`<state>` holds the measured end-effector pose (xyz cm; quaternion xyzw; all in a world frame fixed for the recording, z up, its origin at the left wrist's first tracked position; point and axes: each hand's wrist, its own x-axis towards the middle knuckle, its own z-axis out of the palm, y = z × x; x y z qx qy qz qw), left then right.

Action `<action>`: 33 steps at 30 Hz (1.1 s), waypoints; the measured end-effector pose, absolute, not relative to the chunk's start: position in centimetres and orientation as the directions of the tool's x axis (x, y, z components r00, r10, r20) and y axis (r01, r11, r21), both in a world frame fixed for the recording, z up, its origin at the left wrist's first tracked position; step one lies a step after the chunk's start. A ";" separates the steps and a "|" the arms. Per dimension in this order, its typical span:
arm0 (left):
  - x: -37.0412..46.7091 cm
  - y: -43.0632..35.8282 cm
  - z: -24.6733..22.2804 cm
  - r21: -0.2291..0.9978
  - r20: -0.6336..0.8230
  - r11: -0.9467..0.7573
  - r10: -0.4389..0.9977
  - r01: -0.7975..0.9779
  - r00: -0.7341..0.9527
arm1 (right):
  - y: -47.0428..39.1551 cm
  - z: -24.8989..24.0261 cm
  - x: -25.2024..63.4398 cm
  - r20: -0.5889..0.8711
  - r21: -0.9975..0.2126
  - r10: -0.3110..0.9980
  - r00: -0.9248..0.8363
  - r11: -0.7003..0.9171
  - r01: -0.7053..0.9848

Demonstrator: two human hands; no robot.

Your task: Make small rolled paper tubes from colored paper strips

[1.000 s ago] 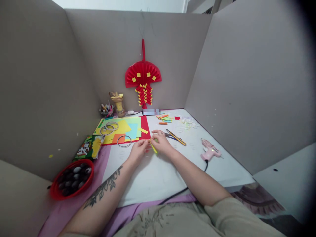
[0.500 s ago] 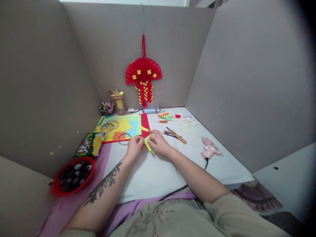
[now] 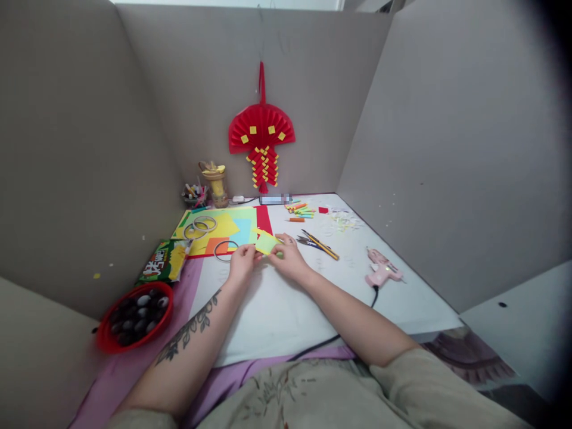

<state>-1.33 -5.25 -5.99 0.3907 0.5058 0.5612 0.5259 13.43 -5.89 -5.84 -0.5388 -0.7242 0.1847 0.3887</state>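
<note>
A small yellow-green paper piece (image 3: 266,242) is held between my two hands, above the white tabletop. My left hand (image 3: 243,262) pinches its left edge, close beside a metal ring (image 3: 223,250). The fingers of my right hand (image 3: 289,260) close on its right side, where a strip of green shows. Behind the hands, a narrow yellow strip lies near red paper (image 3: 263,220), partly hidden by the held piece.
Coloured sheets (image 3: 223,226) with rings lie at the back left, beside a green snack bag (image 3: 163,262) and a red bowl (image 3: 134,319). Scissors and a yellow cutter (image 3: 322,244), rolled paper pieces (image 3: 300,210), paper scraps (image 3: 346,220) and a pink glue gun (image 3: 382,268) are on the right.
The yellow-green paper has turned from a steep tilt to lie flatter and wider between the hands. My right hand has shifted slightly and now grips its right side.
</note>
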 end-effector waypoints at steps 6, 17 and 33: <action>-4.5 -5.6 -5.3 0.867 -0.130 0.012 0.970 0.498 0.204 | -5.0 -5.8 15.5 0.262 -0.689 0.933 -0.247 0.360 0.629; -3.9 -4.7 -5.8 0.605 0.215 -0.475 0.870 0.639 0.444 | -4.6 -6.4 16.6 0.256 -0.556 0.889 -0.380 0.457 0.694; -4.3 -4.6 -5.9 0.524 0.189 -0.516 0.846 0.678 0.498 | -3.6 -8.2 16.4 0.214 -0.596 0.955 -0.207 0.295 0.747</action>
